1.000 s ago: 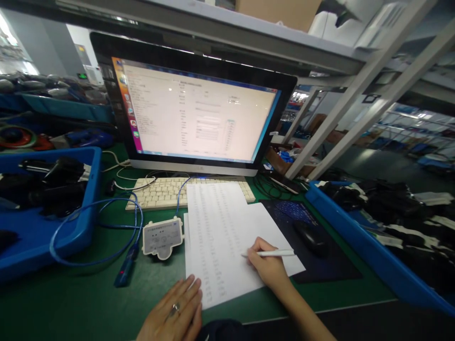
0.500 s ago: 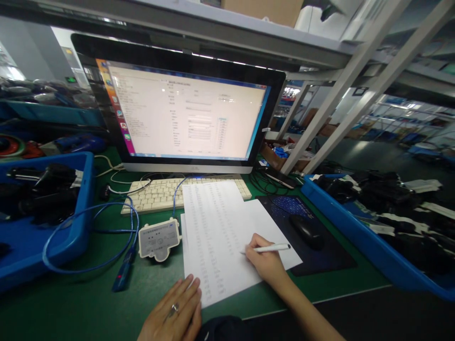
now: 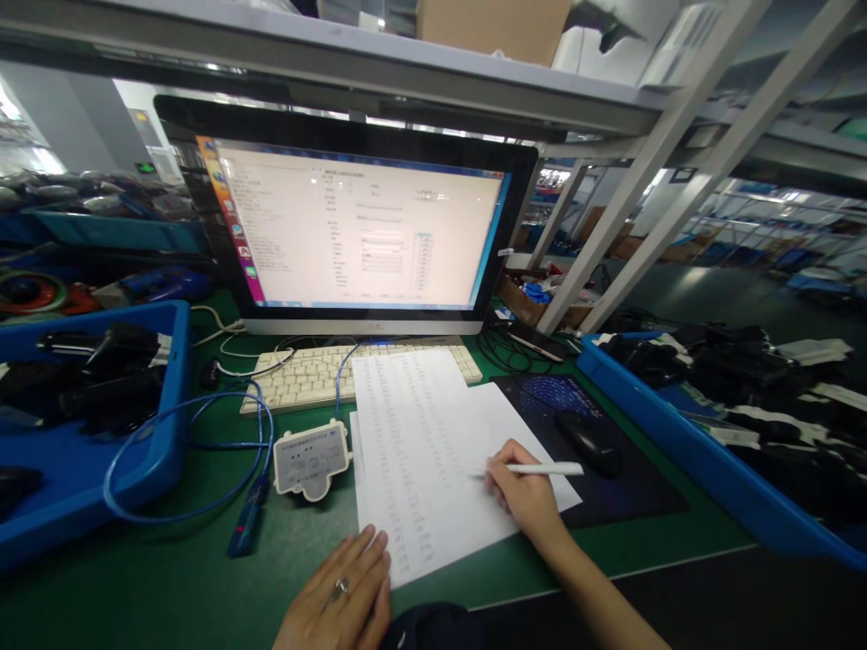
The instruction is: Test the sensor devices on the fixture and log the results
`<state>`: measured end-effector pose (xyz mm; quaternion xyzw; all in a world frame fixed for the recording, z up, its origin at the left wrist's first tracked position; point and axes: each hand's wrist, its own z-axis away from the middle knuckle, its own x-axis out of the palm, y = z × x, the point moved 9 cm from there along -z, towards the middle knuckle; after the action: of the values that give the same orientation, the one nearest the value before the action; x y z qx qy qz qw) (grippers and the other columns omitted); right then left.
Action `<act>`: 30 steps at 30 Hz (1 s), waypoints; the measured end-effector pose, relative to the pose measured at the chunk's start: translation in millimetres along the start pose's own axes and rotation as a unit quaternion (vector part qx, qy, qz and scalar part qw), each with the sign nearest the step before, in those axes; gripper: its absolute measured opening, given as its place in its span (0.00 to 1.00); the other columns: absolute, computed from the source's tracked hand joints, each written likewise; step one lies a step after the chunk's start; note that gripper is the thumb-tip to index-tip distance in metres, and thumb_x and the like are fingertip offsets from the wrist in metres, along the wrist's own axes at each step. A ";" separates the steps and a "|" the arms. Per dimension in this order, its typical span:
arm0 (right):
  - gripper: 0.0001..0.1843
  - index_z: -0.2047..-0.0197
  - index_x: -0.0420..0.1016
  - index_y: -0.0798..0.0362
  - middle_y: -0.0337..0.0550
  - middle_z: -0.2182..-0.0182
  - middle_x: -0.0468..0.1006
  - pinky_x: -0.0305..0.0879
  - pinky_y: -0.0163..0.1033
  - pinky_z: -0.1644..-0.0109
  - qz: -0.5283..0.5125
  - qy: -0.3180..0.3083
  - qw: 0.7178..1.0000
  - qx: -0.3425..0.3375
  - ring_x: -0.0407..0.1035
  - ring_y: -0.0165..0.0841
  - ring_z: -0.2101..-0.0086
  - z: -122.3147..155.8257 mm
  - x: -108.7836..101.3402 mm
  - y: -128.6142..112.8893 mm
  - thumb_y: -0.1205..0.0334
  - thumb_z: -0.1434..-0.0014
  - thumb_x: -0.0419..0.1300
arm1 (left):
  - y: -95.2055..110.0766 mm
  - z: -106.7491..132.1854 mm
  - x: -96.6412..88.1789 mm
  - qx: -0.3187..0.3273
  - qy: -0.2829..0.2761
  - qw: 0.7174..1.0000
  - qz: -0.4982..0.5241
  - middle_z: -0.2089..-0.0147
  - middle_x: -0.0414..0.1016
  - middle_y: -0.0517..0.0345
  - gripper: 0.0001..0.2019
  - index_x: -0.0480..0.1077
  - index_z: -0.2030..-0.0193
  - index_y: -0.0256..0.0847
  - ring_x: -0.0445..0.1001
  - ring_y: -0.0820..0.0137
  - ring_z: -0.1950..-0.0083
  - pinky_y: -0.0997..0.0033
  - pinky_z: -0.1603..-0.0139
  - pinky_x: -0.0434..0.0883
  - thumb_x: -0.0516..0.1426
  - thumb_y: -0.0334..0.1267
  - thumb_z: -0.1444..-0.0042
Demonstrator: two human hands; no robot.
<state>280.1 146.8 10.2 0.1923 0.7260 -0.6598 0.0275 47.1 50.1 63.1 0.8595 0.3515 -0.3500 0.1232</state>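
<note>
White sheets of paper (image 3: 433, 451) with columns of handwriting lie on the green table, partly over the keyboard (image 3: 302, 379). A white pen (image 3: 552, 468) is gripped in my right hand (image 3: 525, 492), above the right side of the sheets, its tip pointing left. Whether the tip touches the paper I cannot tell. My left hand (image 3: 342, 587), with a ring on one finger, lies flat with its fingertips at the lower left edge of the paper. A small pale device with a grey label (image 3: 312, 459) sits left of the sheets, joined to a blue cable.
A lit monitor (image 3: 366, 226) stands at the back under a metal shelf (image 3: 339, 45). A black mouse (image 3: 588, 442) rests on a dark mouse pad (image 3: 623, 492). Blue bins (image 3: 177, 388) of black parts flank the table. A blue adapter (image 3: 247, 519) with a red light lies at left.
My right hand and the pen have moved slightly right across the sheet, and the pen lies flatter. The whole view has shifted a little; my left hand stays by the paper's edge.
</note>
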 end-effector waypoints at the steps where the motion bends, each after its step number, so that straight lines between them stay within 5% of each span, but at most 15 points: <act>1: 0.12 0.74 0.63 0.51 0.38 0.82 0.72 0.59 0.32 0.81 0.007 0.001 1.000 -0.017 0.62 0.29 0.84 2.7 -3.3 -2.9 0.53 0.45 0.54 | 0.0 1.0 1.1 -0.001 -0.003 1.000 -0.002 0.58 0.79 0.56 0.11 0.73 0.61 0.37 0.77 0.69 0.56 0.73 0.53 0.75 0.49 0.27 0.43; 4: 0.10 0.61 0.72 0.51 0.45 0.66 0.78 0.70 0.37 0.65 0.118 -0.047 0.976 -0.178 0.73 0.33 0.68 21.5 -3.8 -26.6 0.58 0.39 0.52 | 0.4 5.8 4.3 -0.004 -0.010 1.000 -0.008 0.56 0.78 0.56 0.11 0.73 0.60 0.38 0.77 0.69 0.54 0.73 0.51 0.74 0.51 0.28 0.44; 7: 0.12 0.54 0.72 0.49 0.45 0.57 0.77 0.68 0.43 0.51 0.264 -0.095 0.893 -0.352 0.71 0.37 0.55 54.2 3.1 -44.0 0.64 0.40 0.53 | -2.7 10.8 2.9 -0.017 -0.007 1.000 -0.009 0.54 0.77 0.54 0.11 0.72 0.56 0.39 0.75 0.68 0.51 0.71 0.49 0.73 0.53 0.32 0.45; 9: 0.17 0.47 0.68 0.51 0.46 0.52 0.75 0.66 0.45 0.47 0.333 -0.104 0.850 -0.394 0.68 0.39 0.51 68.1 5.6 -44.9 0.65 0.41 0.55 | -10.7 11.5 -1.5 -0.044 -0.007 0.999 -0.012 0.51 0.75 0.53 0.14 0.70 0.52 0.40 0.73 0.66 0.48 0.69 0.48 0.71 0.54 0.33 0.45; 12: 0.22 0.44 0.64 0.53 0.47 0.49 0.72 0.66 0.45 0.46 0.382 -0.117 0.824 -0.402 0.65 0.39 0.48 75.5 10.3 -43.5 0.65 0.42 0.55 | -34.5 7.5 -13.2 -0.117 0.000 0.992 -0.044 0.44 0.69 0.50 0.19 0.64 0.44 0.40 0.68 0.62 0.43 0.62 0.44 0.68 0.54 0.35 0.43; 20: 0.22 0.44 0.62 0.55 0.47 0.45 0.67 0.63 0.47 0.43 0.414 -0.123 0.796 -0.424 0.59 0.40 0.44 75.8 24.8 -38.3 0.65 0.42 0.55 | -105.4 1.7 -10.6 -0.259 -0.071 0.951 -0.152 0.35 0.53 0.39 0.41 0.46 0.34 0.34 0.58 0.48 0.38 0.48 0.43 0.64 0.57 0.47 0.51; 26: 0.27 0.38 0.55 0.53 0.47 0.44 0.67 0.64 0.47 0.45 0.371 -0.015 0.820 -0.436 0.58 0.42 0.43 78.0 4.8 -45.5 0.65 0.40 0.52 | -125.9 3.8 1.1 -0.321 -0.105 0.935 -0.113 0.42 0.62 0.46 0.33 0.55 0.38 0.39 0.65 0.55 0.44 0.56 0.45 0.68 0.56 0.41 0.53; 30: 0.34 0.33 0.45 0.44 0.42 0.45 0.68 0.69 0.49 0.50 0.348 -0.014 0.832 -0.433 0.63 0.44 0.47 68.3 -5.1 -26.7 0.62 0.40 0.52 | -123.9 -2.6 -17.1 -0.318 -0.072 0.941 -0.090 0.46 0.64 0.50 0.30 0.60 0.43 0.42 0.68 0.57 0.47 0.59 0.49 0.70 0.58 0.38 0.56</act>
<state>261.8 77.9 28.2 0.3916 0.8220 -0.2274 0.3455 -45.8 132.0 81.0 0.7129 0.5107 -0.2903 0.3831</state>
